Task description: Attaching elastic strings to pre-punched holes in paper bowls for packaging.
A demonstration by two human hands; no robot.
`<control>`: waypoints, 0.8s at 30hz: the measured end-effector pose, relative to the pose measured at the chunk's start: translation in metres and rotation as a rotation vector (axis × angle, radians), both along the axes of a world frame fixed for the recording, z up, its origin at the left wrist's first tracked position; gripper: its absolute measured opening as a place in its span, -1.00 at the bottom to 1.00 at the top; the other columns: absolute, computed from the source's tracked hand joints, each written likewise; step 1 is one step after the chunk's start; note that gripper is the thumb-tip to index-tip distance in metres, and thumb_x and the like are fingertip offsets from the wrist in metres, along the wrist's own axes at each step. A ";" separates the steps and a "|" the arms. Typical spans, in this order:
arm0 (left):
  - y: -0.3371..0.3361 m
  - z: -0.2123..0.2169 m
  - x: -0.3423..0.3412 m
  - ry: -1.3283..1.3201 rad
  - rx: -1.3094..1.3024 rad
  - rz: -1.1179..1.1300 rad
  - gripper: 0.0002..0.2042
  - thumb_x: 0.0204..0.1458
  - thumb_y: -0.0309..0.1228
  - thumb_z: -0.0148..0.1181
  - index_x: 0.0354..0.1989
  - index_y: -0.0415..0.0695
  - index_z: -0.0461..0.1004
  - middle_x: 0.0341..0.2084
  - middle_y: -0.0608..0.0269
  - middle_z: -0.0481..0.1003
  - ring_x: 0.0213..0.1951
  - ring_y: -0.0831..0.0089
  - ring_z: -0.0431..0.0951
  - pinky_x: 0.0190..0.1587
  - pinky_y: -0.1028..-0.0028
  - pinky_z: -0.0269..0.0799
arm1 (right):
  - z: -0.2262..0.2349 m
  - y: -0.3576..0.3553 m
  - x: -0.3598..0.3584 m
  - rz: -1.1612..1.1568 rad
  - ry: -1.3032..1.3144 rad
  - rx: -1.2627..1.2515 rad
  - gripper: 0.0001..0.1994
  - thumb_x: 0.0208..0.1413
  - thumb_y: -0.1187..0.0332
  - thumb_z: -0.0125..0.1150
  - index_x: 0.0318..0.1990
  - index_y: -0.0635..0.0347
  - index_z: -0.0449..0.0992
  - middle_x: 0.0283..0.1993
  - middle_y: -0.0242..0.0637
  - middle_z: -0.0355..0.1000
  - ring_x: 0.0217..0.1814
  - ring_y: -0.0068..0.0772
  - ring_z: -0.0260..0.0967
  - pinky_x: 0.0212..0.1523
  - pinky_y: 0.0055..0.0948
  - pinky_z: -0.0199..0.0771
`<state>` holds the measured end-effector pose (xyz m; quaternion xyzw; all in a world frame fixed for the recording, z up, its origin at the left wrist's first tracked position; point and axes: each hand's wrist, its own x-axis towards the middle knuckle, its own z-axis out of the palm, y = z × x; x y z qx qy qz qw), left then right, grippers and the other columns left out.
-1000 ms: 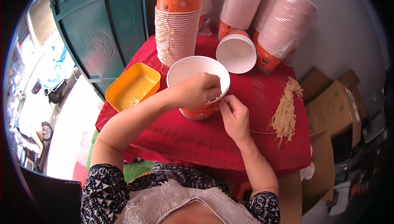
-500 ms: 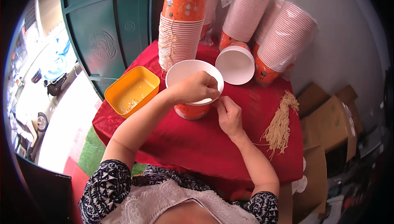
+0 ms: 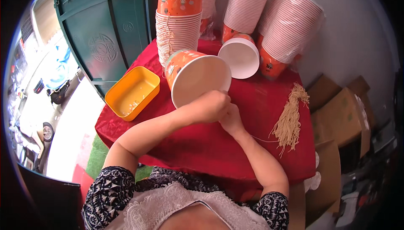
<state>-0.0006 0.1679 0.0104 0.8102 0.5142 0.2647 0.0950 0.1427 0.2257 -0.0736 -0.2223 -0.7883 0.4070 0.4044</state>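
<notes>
An orange paper bucket (image 3: 193,78) with a white inside is tilted on the table, its mouth turned toward me. My left hand (image 3: 213,105) is closed at the near right part of its rim; what its fingers pinch is hidden. Just below and touching it, my right hand (image 3: 231,119) is closed, fingertips mostly covered by the left. A thin cream string (image 3: 264,140) runs from a loose string bundle (image 3: 288,122) on the right to my right wrist, apparently into that hand.
The red-covered table (image 3: 189,150) holds a yellow tub (image 3: 145,78) with small white bits at left. Behind stand a tall bucket stack (image 3: 179,32) draped with strings, a bucket lying on its side (image 3: 240,58), and plastic-wrapped stacks (image 3: 290,23). Cardboard boxes (image 3: 336,120) lie beyond the right edge.
The bucket has gone from upright to tilted, its mouth now facing me. Both hands have come together at its near rim, the left moving down and out of the opening.
</notes>
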 end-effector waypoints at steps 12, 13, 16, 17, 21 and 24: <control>-0.015 -0.042 -0.034 -0.912 -0.577 0.294 -0.76 0.11 -0.36 0.11 -0.53 -0.25 0.47 -0.67 0.30 0.40 -0.59 0.56 0.38 -0.58 0.56 0.26 | 0.040 -0.015 0.012 0.008 -0.353 0.079 -0.87 0.08 0.42 0.17 -0.39 0.34 0.52 -0.50 0.09 0.43 -0.53 -0.02 0.45 -0.50 -0.26 0.39; -0.013 -0.044 -0.035 -0.911 -0.588 0.256 -0.77 0.11 -0.37 0.11 -0.53 -0.25 0.47 -0.68 0.30 0.39 -0.60 0.57 0.37 -0.58 0.55 0.26 | 0.038 -0.014 0.010 0.006 -0.359 0.072 -0.87 0.08 0.42 0.17 -0.39 0.34 0.52 -0.50 0.09 0.43 -0.53 -0.02 0.45 -0.50 -0.26 0.39; -0.007 -0.048 -0.040 -0.850 -0.568 0.132 -0.80 0.09 -0.40 0.12 -0.51 -0.25 0.48 -0.66 0.31 0.39 -0.61 0.57 0.36 -0.56 0.55 0.27 | 0.031 -0.012 0.006 -0.043 -0.206 0.008 -0.86 0.12 0.44 0.15 -0.35 0.37 0.55 -0.59 0.01 0.38 -0.58 -0.47 0.37 -0.50 -0.35 0.37; -0.004 -0.049 -0.042 -0.787 -0.530 0.047 -0.83 0.08 -0.43 0.12 -0.48 -0.25 0.48 -0.64 0.30 0.40 -0.60 0.57 0.36 -0.55 0.55 0.29 | 0.028 -0.007 0.005 -0.060 -0.203 0.017 -0.86 0.12 0.44 0.15 -0.35 0.38 0.55 -0.59 0.00 0.38 -0.57 -0.48 0.36 -0.50 -0.37 0.36; 0.007 -0.056 -0.035 -0.809 -0.459 0.098 -0.91 0.07 -0.51 0.14 -0.37 -0.28 0.51 -0.48 0.27 0.48 -0.52 0.56 0.42 -0.49 0.55 0.40 | 0.025 0.005 0.001 -0.121 -0.224 -0.080 -0.84 0.16 0.47 0.13 -0.37 0.41 0.56 -0.59 -0.35 0.41 -0.49 -0.67 0.30 -0.48 -0.49 0.32; 0.005 -0.057 -0.032 -0.836 -0.458 0.137 -0.90 0.05 -0.47 0.19 -0.34 -0.25 0.50 -0.49 0.31 0.45 -0.49 0.60 0.40 -0.46 0.56 0.35 | 0.024 0.003 0.003 -0.118 -0.227 -0.076 -0.84 0.15 0.47 0.13 -0.36 0.41 0.56 -0.57 -0.36 0.43 -0.50 -0.67 0.29 -0.48 -0.51 0.31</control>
